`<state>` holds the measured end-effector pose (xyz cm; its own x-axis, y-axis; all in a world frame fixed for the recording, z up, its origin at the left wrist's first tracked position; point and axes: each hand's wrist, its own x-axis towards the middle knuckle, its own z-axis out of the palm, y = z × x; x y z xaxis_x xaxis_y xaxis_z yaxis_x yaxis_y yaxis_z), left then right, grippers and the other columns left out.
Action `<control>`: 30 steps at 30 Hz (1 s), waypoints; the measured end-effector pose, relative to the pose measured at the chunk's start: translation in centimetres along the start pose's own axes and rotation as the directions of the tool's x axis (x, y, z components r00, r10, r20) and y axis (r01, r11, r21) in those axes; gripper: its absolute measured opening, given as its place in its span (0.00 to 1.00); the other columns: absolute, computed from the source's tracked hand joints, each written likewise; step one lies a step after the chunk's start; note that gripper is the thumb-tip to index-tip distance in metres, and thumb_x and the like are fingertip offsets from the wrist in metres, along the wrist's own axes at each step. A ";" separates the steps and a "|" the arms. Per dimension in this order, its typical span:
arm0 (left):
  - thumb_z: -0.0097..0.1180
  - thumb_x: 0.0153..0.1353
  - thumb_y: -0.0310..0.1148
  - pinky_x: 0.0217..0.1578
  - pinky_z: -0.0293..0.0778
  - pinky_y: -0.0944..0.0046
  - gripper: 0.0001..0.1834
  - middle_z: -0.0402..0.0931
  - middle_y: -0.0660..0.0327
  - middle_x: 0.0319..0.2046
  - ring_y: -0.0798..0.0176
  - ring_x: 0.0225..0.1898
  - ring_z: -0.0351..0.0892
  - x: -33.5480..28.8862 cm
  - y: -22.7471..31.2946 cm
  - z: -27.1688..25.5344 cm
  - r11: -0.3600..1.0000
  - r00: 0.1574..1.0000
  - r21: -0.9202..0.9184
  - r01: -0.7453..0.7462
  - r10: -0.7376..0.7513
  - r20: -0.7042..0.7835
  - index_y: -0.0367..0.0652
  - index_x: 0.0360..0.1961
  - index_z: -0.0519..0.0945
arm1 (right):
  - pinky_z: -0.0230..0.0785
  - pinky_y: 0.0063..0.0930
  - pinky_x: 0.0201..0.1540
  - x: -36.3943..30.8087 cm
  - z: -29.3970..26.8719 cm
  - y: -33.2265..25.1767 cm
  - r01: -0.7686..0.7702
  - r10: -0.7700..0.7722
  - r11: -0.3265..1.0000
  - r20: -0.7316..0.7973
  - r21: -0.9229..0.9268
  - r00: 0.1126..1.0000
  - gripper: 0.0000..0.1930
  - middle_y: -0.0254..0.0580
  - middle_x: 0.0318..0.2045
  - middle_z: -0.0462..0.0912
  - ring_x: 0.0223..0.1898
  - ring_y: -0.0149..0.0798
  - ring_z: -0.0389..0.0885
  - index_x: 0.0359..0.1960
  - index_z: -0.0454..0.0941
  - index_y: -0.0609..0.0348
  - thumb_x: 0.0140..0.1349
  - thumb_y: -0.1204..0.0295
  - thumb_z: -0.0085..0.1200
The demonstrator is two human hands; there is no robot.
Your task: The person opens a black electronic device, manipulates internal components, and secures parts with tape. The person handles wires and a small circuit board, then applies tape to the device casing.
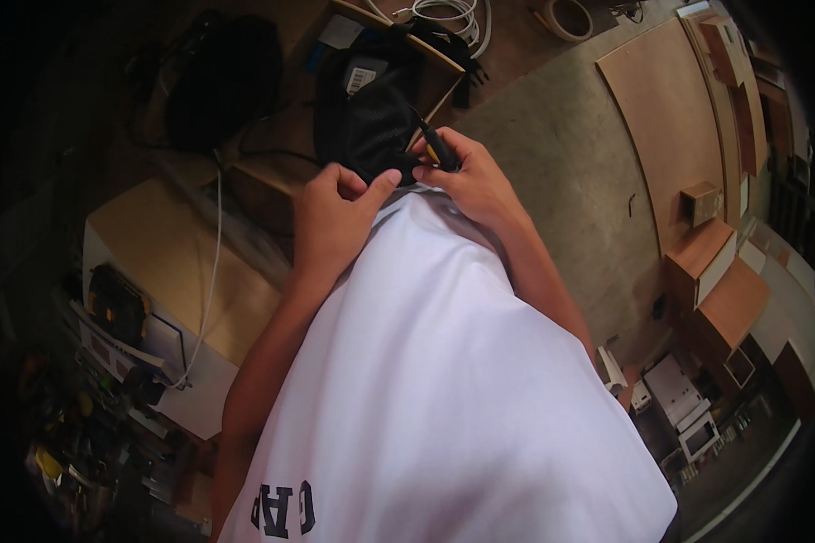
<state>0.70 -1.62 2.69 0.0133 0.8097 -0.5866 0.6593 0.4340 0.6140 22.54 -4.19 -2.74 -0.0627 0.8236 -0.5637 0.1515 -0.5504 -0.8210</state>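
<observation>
Lying just beyond the white shirt (444,362), a black pouch (362,127) is showing soft, mesh-like fabric, with a pale-labelled grey device (364,78) sitting at its far part. The right hand (473,176) is grasping a black-and-yellow tool (442,156) at the pouch's near right edge. The left hand (330,217) is curling at the near left edge, thumb against the fabric; whether it is gripping, I cannot tell. At left, a white cable (217,244) is trailing over a wooden-topped cabinet (158,231). At right, bare grey floor (561,172) is stretching toward brown boards (656,100). Farther off, a coiled white cable (448,13) is lying near a round ring (585,29).
</observation>
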 end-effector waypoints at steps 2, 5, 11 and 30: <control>0.82 0.64 0.44 0.31 0.78 0.64 0.23 0.88 0.57 0.33 0.65 0.29 0.86 0.1 -0.7 0.6 0.925 0.961 -0.279 0.259 -0.217 0.173 0.34 0.36 0.84 | 0.74 0.27 0.53 0.0 -0.1 -0.2 -0.018 0.017 0.999 0.025 0.042 1.000 0.12 0.31 0.40 0.86 0.44 0.28 0.82 0.51 0.84 0.58 0.69 0.75 0.72; 0.78 0.70 0.43 0.35 0.81 0.67 0.21 0.88 0.57 0.37 0.67 0.33 0.87 1.4 -2.0 0.9 0.733 0.895 -0.527 0.430 -0.272 0.353 0.35 0.41 0.84 | 0.75 0.26 0.50 0.1 -0.3 0.1 -0.051 0.043 0.994 0.081 0.096 0.996 0.13 0.31 0.40 0.86 0.43 0.27 0.83 0.51 0.83 0.59 0.70 0.73 0.72; 0.75 0.71 0.35 0.39 0.87 0.68 0.17 0.89 0.50 0.39 0.62 0.37 0.92 1.0 -2.0 1.4 0.731 0.935 -0.587 0.347 -0.218 0.280 0.29 0.45 0.83 | 0.78 0.35 0.46 -1.2 -1.3 -1.0 0.019 -0.010 0.962 0.035 -0.274 0.999 0.16 0.42 0.40 0.90 0.41 0.37 0.87 0.59 0.85 0.61 0.77 0.64 0.65; 0.68 0.70 0.17 0.55 0.92 0.59 0.27 0.85 0.40 0.52 0.54 0.48 0.93 1.1 -3.2 2.4 0.596 0.946 -0.740 0.312 -0.126 0.298 0.21 0.63 0.68 | 0.83 0.49 0.43 -6.4 -1.5 -4.6 0.166 -0.121 0.668 0.115 -0.725 0.986 0.23 0.42 0.39 0.93 0.40 0.53 0.91 0.71 0.86 0.36 0.79 0.53 0.56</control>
<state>0.43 -3.07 -1.16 0.1531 0.5938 -0.7899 -0.1590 0.8037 0.5734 23.70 -6.77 4.76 -0.1935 0.8629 -0.4668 0.8062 -0.1313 -0.5768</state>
